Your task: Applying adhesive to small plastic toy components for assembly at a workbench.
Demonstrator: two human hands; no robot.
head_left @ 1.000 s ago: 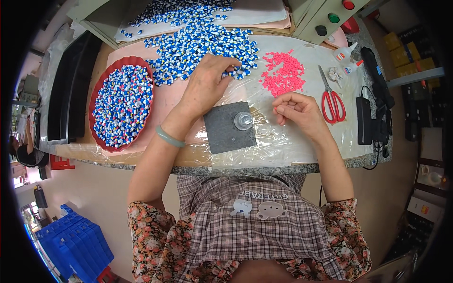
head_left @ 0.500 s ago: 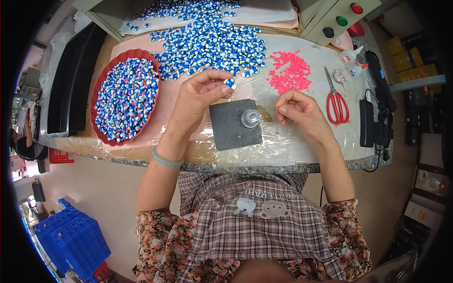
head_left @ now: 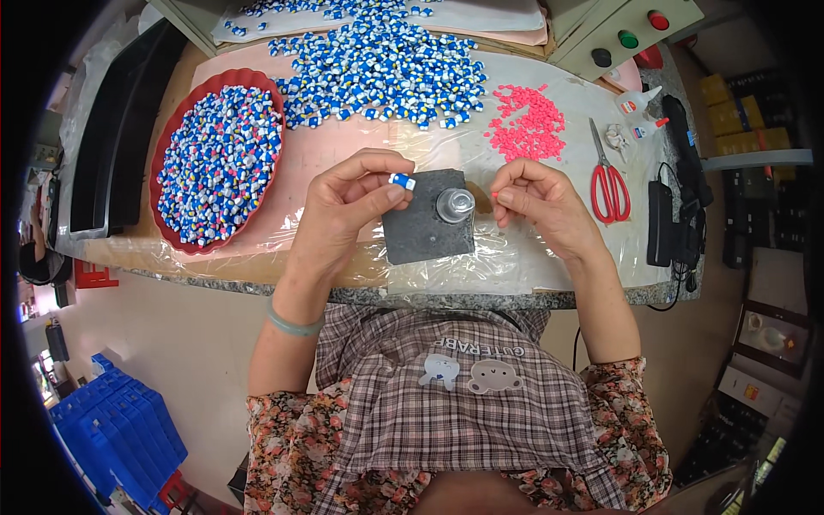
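Between the thumb and fingers of my left hand (head_left: 343, 206) is a small blue-and-white figurine piece (head_left: 402, 181), held just over the left edge of a dark square pad (head_left: 421, 236). My right hand (head_left: 549, 210) pinches a tiny pink piece (head_left: 495, 196), mostly hidden by the fingertips, to the right of the pad. A small clear cup (head_left: 455, 205) stands on the pad between both hands. Beyond my right hand lies a scatter of small pink pieces (head_left: 525, 129). Many more blue-and-white figurine pieces (head_left: 378, 81) are heaped beyond my left hand.
At left stands a red scalloped bowl (head_left: 158, 176) full of blue-and-white pieces, beside a black tray (head_left: 116, 146). Red-handled scissors (head_left: 610, 190), glue bottles (head_left: 637, 103) and a black power adapter (head_left: 659, 221) lie at right. A button panel (head_left: 627, 43) rises at the back.
My left hand has come slightly nearer to me and left, turning the blue-and-white piece more level. My right hand, still pinching, has shifted slightly left. The view has moved a little.
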